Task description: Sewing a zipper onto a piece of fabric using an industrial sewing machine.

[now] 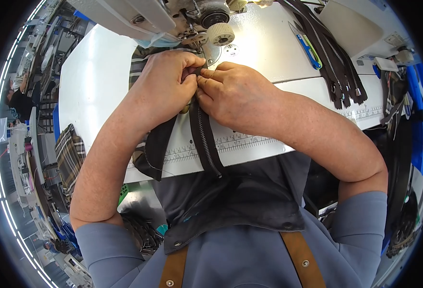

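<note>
Grey-blue shirt [240,254], elbows [372,175] wide, both hands [166,84] [242,98] in a narrow, inward-turned pinch on dark zipper tape [203,138].

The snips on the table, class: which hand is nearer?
Right: in the picture, the right hand is lower left of the snips; the left hand is farther left.
</note>
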